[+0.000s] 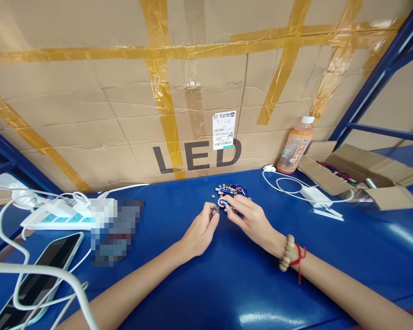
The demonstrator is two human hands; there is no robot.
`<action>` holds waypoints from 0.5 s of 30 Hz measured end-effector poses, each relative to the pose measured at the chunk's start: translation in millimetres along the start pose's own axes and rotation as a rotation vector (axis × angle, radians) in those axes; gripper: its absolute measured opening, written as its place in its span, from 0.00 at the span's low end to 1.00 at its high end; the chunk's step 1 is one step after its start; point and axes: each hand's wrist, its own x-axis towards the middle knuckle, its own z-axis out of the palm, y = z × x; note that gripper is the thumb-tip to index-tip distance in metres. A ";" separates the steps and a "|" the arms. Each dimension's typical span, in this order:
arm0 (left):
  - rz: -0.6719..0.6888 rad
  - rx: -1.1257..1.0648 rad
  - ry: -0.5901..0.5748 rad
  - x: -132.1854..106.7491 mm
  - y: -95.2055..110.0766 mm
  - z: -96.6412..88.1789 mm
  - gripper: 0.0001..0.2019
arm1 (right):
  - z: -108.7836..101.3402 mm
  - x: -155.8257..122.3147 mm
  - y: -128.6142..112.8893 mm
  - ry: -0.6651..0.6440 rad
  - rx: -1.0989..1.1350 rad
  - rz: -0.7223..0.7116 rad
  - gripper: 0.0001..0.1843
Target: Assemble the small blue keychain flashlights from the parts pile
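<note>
A small heap of blue keychain flashlights with rings and clips lies on the blue table. My left hand rests beside the heap with its fingertips pinched on a small silver part. My right hand is closed on a blue keychain flashlight at the heap's near edge. The two hands meet tip to tip. A bead bracelet and a red string circle my right wrist.
A taped cardboard wall marked LED stands behind. At left are a power strip with white cables and a phone. At right stand an orange drink bottle, a white charger and an open cardboard box.
</note>
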 end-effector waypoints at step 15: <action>-0.023 0.046 -0.045 -2.0 4.9 -0.6 0.11 | 0.1 0.3 -3.4 -0.030 0.003 -0.078 0.13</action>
